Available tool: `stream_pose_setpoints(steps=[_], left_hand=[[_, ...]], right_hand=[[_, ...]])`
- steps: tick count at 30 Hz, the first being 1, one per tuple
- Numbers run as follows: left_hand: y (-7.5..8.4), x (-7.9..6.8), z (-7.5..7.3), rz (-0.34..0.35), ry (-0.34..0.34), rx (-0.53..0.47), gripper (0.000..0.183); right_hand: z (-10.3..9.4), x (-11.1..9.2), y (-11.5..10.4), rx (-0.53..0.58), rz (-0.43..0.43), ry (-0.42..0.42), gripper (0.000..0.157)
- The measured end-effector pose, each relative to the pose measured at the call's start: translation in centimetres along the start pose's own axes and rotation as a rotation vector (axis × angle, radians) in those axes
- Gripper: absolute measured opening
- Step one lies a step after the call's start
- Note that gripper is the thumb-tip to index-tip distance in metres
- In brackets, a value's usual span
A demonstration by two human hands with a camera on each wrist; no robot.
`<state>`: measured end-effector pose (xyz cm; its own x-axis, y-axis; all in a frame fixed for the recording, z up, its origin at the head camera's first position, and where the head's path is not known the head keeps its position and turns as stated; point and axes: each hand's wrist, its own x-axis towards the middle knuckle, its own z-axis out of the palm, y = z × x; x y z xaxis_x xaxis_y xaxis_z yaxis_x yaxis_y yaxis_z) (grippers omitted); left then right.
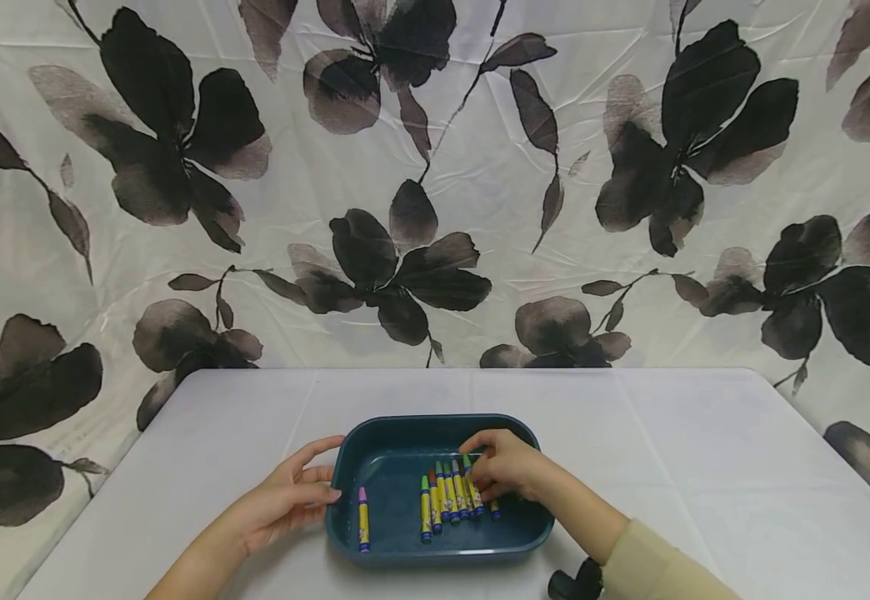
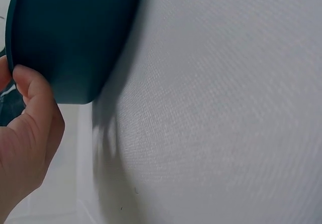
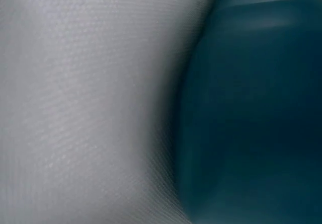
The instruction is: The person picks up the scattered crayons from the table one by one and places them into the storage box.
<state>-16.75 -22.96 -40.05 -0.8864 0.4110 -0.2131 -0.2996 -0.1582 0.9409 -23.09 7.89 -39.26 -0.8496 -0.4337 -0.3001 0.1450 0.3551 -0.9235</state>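
Observation:
A dark teal tray (image 1: 397, 542) stands on the table, its outer wall filling much of both wrist views. At its left rim, my left hand (image 1: 277, 500) holds the edge with thumb and fingers; the left wrist view shows fingertips right at the rim. Inside the tray, my right hand (image 1: 510, 467) pinches a green-tipped crayon (image 1: 467, 461) at the right part of a row. Several yellow-and-blue wrapped crayons (image 1: 425, 510) lie side by side there, with green, red and grey tips. Apart at the left lies a pink-purple-tipped crayon (image 1: 363, 521). Under the right hand, another crayon (image 1: 495, 510) is mostly hidden.
White cloth covers the table (image 1: 667, 467). Behind it hangs a white curtain (image 1: 480, 167) with dark flowers. A small black object (image 1: 576, 581) sits by the right sleeve (image 1: 656, 567), near the front edge of the view.

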Motion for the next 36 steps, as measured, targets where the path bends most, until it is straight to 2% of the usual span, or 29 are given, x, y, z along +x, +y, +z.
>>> stream_pose_setpoints(steps=[15,20,28,33,36], left_hand=[[-0.1,0.3,-0.1,0.006,-0.011,-0.019,0.078],[-0.1,0.4,-0.1,0.013,-0.017,-0.023,0.077],[0.1,0.4,-0.1,-0.02,0.026,0.043,0.074],[0.3,0.3,-0.2,-0.041,0.05,0.108,0.071],[0.4,0.3,-0.4,-0.049,0.086,0.164,0.07]], right_hand=[[-0.2,-0.3,-0.1,-0.061,-0.046,0.015,0.035],[-0.8,-0.7,-0.5,-0.054,-0.077,-0.033,0.035],[-3.0,-1.7,-1.4,0.019,-0.145,-0.136,0.04],[-5.1,-2.5,-1.9,0.005,-0.166,-0.117,0.042],[-6.5,-3.1,-2.0,-0.018,-0.175,-0.095,0.042]])
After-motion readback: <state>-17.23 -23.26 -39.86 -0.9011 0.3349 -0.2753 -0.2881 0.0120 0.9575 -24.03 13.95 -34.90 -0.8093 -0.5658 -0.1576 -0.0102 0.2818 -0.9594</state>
